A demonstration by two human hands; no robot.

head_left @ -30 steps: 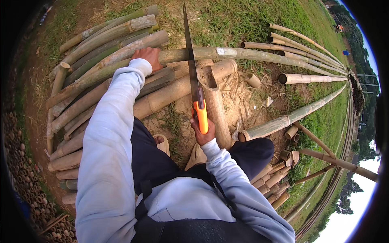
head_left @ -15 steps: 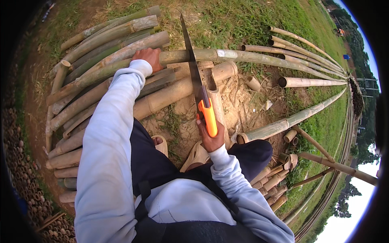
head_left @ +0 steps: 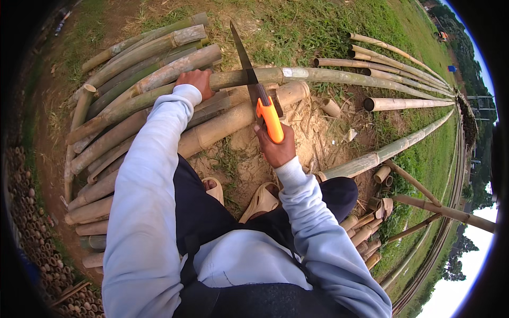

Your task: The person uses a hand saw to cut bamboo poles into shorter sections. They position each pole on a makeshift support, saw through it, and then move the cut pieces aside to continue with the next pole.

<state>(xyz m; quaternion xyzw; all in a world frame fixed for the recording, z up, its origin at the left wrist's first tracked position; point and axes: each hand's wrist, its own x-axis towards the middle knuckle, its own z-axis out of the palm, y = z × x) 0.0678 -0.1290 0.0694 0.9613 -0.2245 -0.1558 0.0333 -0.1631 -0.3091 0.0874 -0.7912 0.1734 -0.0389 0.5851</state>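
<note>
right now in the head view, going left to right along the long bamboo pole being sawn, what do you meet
stacked pile of bamboo poles → left hand gripping the long bamboo pole → orange-handled hand saw held by the right hand → short cut bamboo piece → hollow-ended bamboo pole

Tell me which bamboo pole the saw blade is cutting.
The long pole lying across the top of the pile, held down by the left hand. The saw in the right hand crosses only this one; the others lie uncut.
</note>
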